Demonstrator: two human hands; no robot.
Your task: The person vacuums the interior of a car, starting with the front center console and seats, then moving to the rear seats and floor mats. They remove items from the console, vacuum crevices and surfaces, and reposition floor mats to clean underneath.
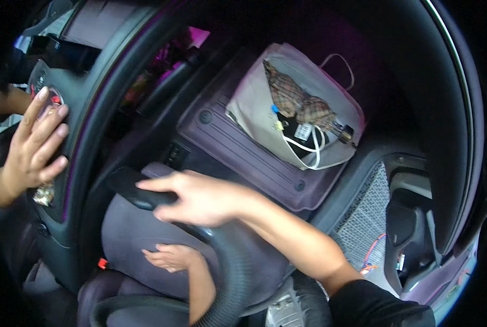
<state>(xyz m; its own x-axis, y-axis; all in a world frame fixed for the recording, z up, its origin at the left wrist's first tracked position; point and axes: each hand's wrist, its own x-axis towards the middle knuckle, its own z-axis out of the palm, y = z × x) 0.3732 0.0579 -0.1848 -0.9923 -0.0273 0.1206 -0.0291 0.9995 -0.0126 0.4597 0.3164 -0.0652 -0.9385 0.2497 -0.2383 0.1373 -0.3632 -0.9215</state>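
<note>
My right hand (pixel 198 198) is closed on the black nozzle (pixel 141 194) of a vacuum cleaner, just above the front part of a grey car seat (pixel 129 229). From the nozzle a black ribbed hose (pixel 233 261) curves down to the bottom of the view. My left hand (pixel 172 257) lies on the seat with its fingers apart and holds nothing; the hose passes beside its forearm. Beyond the seat, a pale fabric bag (pixel 249 102) stands on the floor mat (pixel 211 135). In it are a plaid cloth item (pixel 286 90) and a white cable (pixel 318 149).
Another person's hand (pixel 35 151) reaches over the centre console (pixel 59 200) at the left, with a second forearm (pixel 10 100) behind it. A red buckle (pixel 102 263) shows beside the seat. At right are the door sill (pixel 345 200), paving and the open door's pocket (pixel 403 237).
</note>
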